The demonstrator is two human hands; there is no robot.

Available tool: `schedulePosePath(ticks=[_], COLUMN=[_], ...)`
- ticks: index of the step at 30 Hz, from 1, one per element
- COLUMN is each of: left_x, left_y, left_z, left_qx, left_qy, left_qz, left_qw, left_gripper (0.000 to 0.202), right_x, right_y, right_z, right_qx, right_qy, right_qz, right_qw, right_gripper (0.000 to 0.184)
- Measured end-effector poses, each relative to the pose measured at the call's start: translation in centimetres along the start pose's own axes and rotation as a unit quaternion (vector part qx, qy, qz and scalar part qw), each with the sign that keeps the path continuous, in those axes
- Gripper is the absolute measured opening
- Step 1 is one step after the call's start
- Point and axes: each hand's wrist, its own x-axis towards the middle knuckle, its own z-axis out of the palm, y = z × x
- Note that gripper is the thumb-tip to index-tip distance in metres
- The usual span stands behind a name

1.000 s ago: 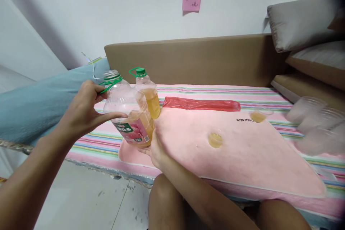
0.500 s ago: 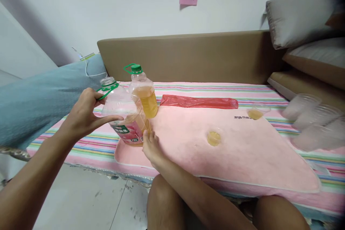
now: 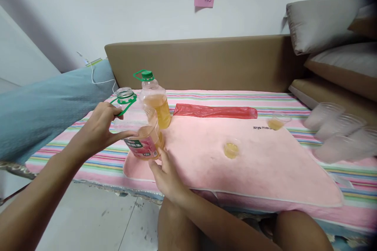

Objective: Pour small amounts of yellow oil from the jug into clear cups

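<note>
My left hand (image 3: pixel 98 131) grips the shoulder of a large clear bottle (image 3: pixel 138 129) with a pink label, an open neck and a green ring handle; a little amber liquid lies in its bottom. It stands tilted slightly at the left end of a pink towel (image 3: pixel 265 164). My right hand (image 3: pixel 166 174) touches the bottle's base from below right. Just behind stands a second bottle (image 3: pixel 154 100) with a green cap, about half full of amber liquid. Two small clear cups of amber liquid sit on the towel, one (image 3: pixel 231 150) in the middle and one (image 3: pixel 275 122) farther right.
A red plastic bag (image 3: pixel 215 111) lies along the towel's far edge. Blurred clear plastic cups (image 3: pixel 338 131) are at the right. A blue pillow (image 3: pixel 44 106) is on the left, a brown headboard (image 3: pixel 206 62) behind, grey cushions (image 3: pixel 321 19) top right. My knees are below the striped sheet's edge.
The open bottle has come down and slightly right onto the towel's left end. My right hand slid from under its base to touching it at the lower right.
</note>
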Motion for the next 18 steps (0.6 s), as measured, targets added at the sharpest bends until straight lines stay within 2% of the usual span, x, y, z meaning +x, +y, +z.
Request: schedulePosePath(ticks=[3,6,9,11,14,16,18], left_x=[-0.1,-0.1,-0.3,-0.3,-0.2,0.1,0.5], left_y=[0.1,0.2,0.6,1.2,2.3,2.9,3.9], left_z=[-0.1,-0.3,-0.4,-0.5,-0.9,-1.3,-1.6], left_qx=[0.018,0.048,0.095,0.123,0.123,0.100,0.085], left_qy=[-0.003,-0.001,-0.001,0.002,0.014,0.029,0.061], left_qz=[-0.012,-0.029,-0.041,-0.051,-0.096,-0.152,-0.202], left_qw=[1.000,0.998,0.995,0.991,0.988,0.983,0.974], left_gripper=[0.060,0.061,0.064,0.072,0.080,0.077,0.072], right_x=[-2.6,-4.7,-6.0,-6.3,-6.1,-5.8,-5.5], right_y=[-1.4,-2.8,-4.9,-6.7,-9.5,-10.6,-10.9], right_z=[-2.5,-5.7,-9.4,-12.4,-18.2,-22.6,-26.7], right_qx=[0.042,0.027,-0.002,-0.030,-0.099,-0.134,-0.149], right_qy=[-0.018,-0.038,-0.060,-0.050,0.021,0.118,0.181], right_qz=[0.028,0.028,-0.036,-0.106,-0.222,-0.248,-0.250], right_qw=[0.999,0.999,0.998,0.993,0.970,0.952,0.939], right_gripper=[0.047,0.033,0.022,0.020,0.017,0.017,0.023])
